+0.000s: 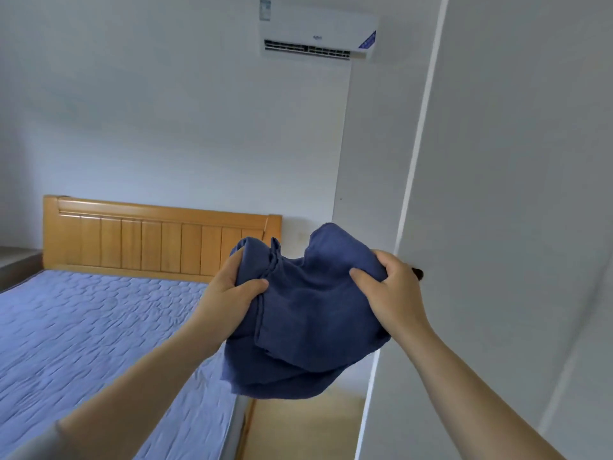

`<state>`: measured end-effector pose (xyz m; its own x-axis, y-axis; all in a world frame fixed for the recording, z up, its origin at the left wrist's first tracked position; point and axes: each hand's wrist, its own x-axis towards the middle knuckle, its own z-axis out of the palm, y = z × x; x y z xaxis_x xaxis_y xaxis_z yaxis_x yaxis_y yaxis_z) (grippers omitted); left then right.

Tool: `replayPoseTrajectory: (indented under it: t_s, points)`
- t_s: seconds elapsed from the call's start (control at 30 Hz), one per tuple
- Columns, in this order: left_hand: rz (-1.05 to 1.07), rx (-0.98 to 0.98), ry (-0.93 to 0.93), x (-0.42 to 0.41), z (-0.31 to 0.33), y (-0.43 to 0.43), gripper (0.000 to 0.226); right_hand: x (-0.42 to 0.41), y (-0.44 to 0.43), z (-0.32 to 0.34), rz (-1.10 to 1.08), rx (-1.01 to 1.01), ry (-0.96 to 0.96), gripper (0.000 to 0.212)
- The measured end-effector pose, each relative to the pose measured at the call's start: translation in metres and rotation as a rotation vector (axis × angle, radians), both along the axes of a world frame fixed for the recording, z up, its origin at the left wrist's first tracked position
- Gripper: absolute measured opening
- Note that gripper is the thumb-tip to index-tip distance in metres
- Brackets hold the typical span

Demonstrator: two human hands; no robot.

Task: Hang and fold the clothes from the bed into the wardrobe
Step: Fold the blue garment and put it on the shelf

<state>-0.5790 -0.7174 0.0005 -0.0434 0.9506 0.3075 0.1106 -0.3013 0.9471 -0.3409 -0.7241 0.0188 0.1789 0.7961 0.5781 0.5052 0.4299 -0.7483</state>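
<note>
Two bare hands hold a folded dark blue garment up in the air, over the gap between the bed and the wardrobe. The left hand grips its left edge, thumb pressed on top along a bunched seam and fingers curled underneath. The right hand pinches the right side the same way, thumb on the near face and fingers wrapped round the far edge. The cloth sags between them, with loose layers hanging below the hands and two soft peaks standing up above. On the left lies the bed, its quilted pale blue mattress bare where I can see it, with a wooden slatted headboard against the far wall. On the right stands the white wardrobe, its tall flat panels rising out of sight; the garment's right edge is just beside the front panel, and a small dark knob-like thing pokes out behind the right hand's knuckles. A strip of wooden floor shows below the cloth, between bed and wardrobe. High on the far wall hangs a white air conditioner. A bit of grey sleeve shows at the near left arm.
</note>
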Motion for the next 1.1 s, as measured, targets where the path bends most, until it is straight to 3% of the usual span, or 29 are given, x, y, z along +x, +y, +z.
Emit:
replayPoseTrajectory:
  t_s: [0.5, 1.1]
  points:
    - [0.025, 0.005, 0.003, -0.076, 0.007, 0.226, 0.041, -0.086, 0.236, 0.003, 0.005, 0.041, 0.024, 0.006]
    - [-0.134, 0.076, 0.03, 0.025, 0.029, 0.475, 0.044, 0.005, 0.452, 0.023, -0.145, 0.063, 0.14, 0.003]
